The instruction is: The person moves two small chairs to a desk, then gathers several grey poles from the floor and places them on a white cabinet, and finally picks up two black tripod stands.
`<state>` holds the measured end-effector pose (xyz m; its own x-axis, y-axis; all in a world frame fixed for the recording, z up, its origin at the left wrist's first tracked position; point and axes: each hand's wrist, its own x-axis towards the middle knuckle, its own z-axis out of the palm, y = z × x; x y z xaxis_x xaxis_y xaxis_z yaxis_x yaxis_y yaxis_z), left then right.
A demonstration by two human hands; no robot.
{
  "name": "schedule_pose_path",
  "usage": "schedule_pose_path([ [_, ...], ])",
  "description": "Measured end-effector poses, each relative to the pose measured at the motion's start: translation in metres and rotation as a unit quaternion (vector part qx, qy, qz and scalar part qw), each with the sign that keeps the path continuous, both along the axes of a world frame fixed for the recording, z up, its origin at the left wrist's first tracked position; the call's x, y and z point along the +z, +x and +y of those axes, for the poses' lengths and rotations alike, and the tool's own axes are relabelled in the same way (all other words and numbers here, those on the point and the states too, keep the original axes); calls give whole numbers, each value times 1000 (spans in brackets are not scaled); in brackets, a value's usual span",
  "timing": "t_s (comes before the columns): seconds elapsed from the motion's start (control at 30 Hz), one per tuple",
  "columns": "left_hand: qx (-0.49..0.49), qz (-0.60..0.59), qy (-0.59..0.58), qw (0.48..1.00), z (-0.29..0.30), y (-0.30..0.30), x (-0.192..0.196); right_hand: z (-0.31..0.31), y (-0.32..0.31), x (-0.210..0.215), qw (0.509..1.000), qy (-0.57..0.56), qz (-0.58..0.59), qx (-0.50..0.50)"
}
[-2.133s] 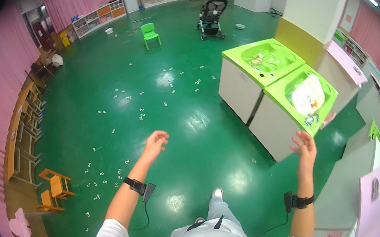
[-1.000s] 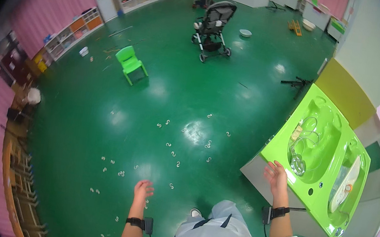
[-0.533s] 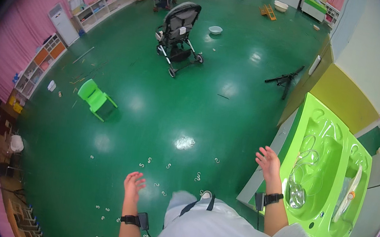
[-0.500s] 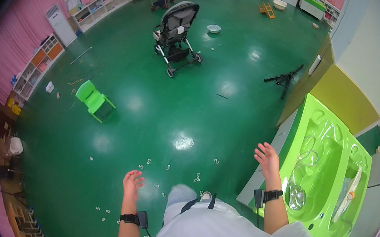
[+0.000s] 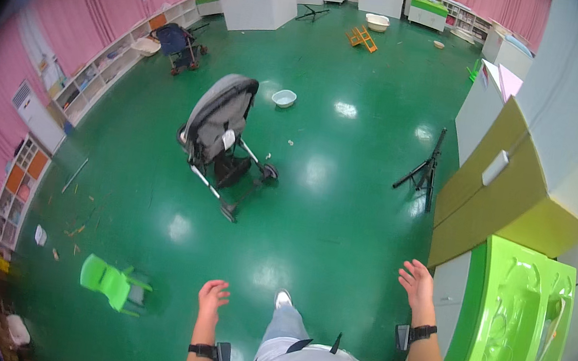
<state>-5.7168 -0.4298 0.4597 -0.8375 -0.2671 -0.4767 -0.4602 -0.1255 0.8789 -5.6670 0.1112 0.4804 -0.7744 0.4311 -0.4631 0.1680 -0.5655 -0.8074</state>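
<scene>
Both hands empty, over the glossy green floor (image 5: 342, 217). Left hand (image 5: 212, 297) fingers loosely curled, holding nothing; small green plastic chair (image 5: 107, 282) tipped over on the floor to their left. Right hand (image 5: 418, 284) fingers spread, nothing held, just beside the lime-green moulded plastic sink table (image 5: 518, 324) at their right. Grey folding stroller (image 5: 222, 135) well beyond the fingers.

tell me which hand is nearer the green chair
Left. The left hand hangs open just right of the tipped green chair, with bare floor between. The right hand is far across, beside the green tub unit.
</scene>
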Motion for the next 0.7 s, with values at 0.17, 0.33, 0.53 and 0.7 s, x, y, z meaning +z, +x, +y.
schedule_pose_path([
  [0.17, -186, 49, -11, 981, 61, -256, 57, -15, -138, 46, 998, 21, -31, -55],
  [0.33, -277, 62, 5, 959, 127, -454, 74, 11, -266, 56, 991, 15, -25, -129],
  [0.53, -275, 57, 34, 959, 195, -635, 49, 90, -450, 0, 980, -20, 14, -198],
  [0.7, -224, 23, 73, 972, 242, -765, 66, 147, -651, 8, 981, -68, 23, -183],
])
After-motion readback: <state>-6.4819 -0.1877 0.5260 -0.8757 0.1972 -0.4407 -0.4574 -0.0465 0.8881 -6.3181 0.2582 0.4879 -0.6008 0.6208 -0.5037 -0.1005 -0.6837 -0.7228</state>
